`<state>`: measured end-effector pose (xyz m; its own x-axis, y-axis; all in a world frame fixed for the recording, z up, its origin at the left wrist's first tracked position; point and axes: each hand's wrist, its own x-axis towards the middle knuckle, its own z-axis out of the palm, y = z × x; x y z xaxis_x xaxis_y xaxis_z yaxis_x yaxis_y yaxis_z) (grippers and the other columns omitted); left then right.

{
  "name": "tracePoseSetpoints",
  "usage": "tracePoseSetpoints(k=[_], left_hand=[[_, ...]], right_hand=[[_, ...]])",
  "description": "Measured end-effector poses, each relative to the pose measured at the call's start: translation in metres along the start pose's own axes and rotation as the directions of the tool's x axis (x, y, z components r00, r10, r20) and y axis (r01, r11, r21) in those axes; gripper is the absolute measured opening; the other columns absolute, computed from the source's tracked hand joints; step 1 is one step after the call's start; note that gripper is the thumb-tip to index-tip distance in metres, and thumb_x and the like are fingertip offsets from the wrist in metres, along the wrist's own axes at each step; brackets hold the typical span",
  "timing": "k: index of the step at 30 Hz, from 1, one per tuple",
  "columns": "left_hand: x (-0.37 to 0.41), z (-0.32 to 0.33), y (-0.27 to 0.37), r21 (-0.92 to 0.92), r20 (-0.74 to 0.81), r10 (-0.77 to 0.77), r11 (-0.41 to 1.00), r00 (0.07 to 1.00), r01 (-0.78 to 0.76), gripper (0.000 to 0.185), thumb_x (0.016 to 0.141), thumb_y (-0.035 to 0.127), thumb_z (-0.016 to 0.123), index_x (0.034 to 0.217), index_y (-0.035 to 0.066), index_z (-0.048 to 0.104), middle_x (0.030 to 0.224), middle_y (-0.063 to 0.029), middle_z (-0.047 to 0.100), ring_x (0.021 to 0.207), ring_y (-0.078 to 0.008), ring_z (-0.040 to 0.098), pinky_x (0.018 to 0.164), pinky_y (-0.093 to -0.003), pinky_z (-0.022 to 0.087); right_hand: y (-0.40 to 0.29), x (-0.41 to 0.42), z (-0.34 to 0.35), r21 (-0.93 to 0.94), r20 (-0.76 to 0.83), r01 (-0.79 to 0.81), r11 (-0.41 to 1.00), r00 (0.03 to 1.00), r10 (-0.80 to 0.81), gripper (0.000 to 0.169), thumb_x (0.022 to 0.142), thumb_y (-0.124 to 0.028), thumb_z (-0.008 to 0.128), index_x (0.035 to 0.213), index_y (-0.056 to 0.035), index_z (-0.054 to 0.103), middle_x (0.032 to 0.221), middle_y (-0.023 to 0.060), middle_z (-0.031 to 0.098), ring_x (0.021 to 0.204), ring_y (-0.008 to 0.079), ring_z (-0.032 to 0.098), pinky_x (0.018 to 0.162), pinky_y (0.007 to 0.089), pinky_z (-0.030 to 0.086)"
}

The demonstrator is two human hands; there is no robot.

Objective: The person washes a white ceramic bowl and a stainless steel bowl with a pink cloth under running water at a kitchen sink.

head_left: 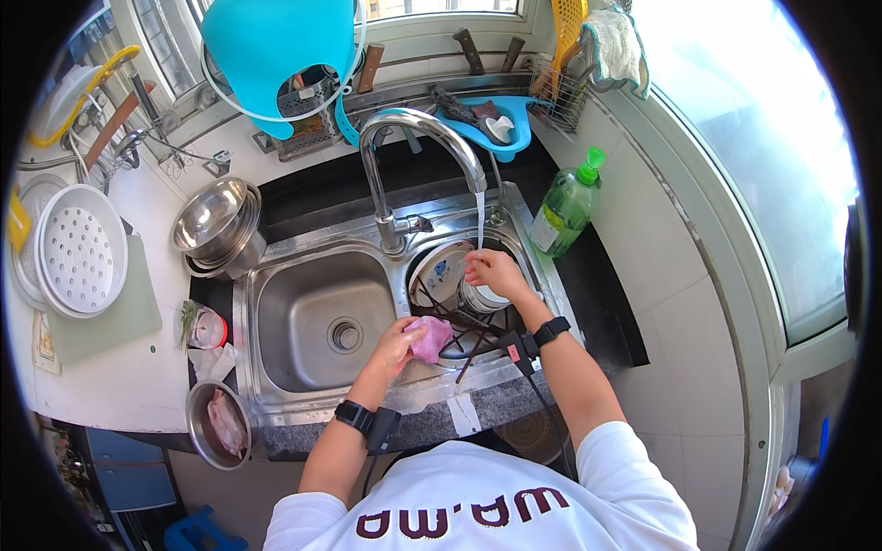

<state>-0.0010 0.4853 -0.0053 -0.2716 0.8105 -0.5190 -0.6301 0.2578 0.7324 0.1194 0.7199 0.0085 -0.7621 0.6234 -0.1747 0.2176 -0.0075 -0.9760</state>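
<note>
My left hand grips a crumpled pink cloth over the front edge between the two basins. My right hand is above the right basin, under the thin stream of water from the chrome faucet; its fingers are curled, and whether they hold anything cannot be told. Below it, stacked bowls, a patterned plate and several dark chopsticks lie in the right basin, partly hidden by my hand. The left basin holds only its drain strainer.
A green detergent bottle stands right of the sink. Stacked steel bowls are at its left, and a steel bowl with raw meat sits at the front left corner. A blue tray lies behind the faucet.
</note>
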Motion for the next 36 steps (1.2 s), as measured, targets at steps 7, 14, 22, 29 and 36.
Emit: tracePoseSetpoints(k=[7,14,22,29,36], left_hand=[[0.001,-0.004,-0.007,-0.011,-0.012,0.016,1.000,1.000,-0.016,0.041,0.086,0.017,0.064,0.120,0.000,0.049,0.111,-0.0096,0.059,0.099,-0.0203,0.059,0.084,-0.0331,0.048],[0.002,-0.008,-0.008,-0.071,0.001,0.028,0.997,1.000,-0.027,0.040,0.087,0.018,0.063,0.121,0.001,0.049,0.112,-0.0093,0.059,0.100,-0.0206,0.059,0.085,-0.0338,0.048],[0.008,0.013,-0.002,-0.112,0.014,-0.016,0.994,1.000,0.017,0.032,0.088,0.022,0.060,0.113,0.003,0.054,0.106,-0.0076,0.060,0.096,-0.0201,0.059,0.084,-0.0359,0.049],[0.014,0.013,-0.009,-0.125,0.025,-0.004,0.992,1.000,0.007,0.026,0.088,0.021,0.060,0.108,0.006,0.056,0.101,-0.0061,0.060,0.094,-0.0199,0.060,0.082,-0.0361,0.049],[0.008,0.007,-0.010,-0.150,0.016,-0.003,0.989,1.000,0.005,0.026,0.088,0.021,0.060,0.107,0.005,0.056,0.102,-0.0068,0.061,0.094,-0.0205,0.060,0.082,-0.0368,0.050]], right_hand=[[0.009,0.003,-0.010,-0.401,0.088,0.184,0.897,0.983,-0.162,0.022,0.084,-0.011,0.054,0.096,0.0039,0.065,0.081,0.0128,0.067,0.075,0.0209,0.066,0.068,0.0314,0.051],[-0.003,-0.034,-0.017,-0.629,-0.014,0.082,0.773,0.993,-0.117,0.022,0.084,-0.021,0.061,0.089,-0.0008,0.069,0.081,0.0125,0.067,0.075,0.0260,0.064,0.068,0.0349,0.050],[0.063,-0.056,-0.017,-0.922,0.107,0.186,0.341,0.966,-0.237,0.019,0.076,-0.011,0.059,0.093,-0.0109,0.066,0.082,0.0112,0.067,0.084,0.0310,0.063,0.089,0.0481,0.044],[0.047,-0.056,-0.007,-0.919,0.011,0.083,0.386,0.983,-0.185,0.006,0.078,-0.011,0.058,0.082,-0.0091,0.062,0.078,0.0137,0.066,0.076,0.0348,0.063,0.067,0.0483,0.049],[0.032,-0.047,-0.017,-0.679,-0.143,0.000,0.734,0.981,-0.133,0.024,0.079,-0.025,0.063,0.084,-0.0017,0.061,0.079,0.0213,0.063,0.081,0.0405,0.061,0.069,0.0477,0.047]])
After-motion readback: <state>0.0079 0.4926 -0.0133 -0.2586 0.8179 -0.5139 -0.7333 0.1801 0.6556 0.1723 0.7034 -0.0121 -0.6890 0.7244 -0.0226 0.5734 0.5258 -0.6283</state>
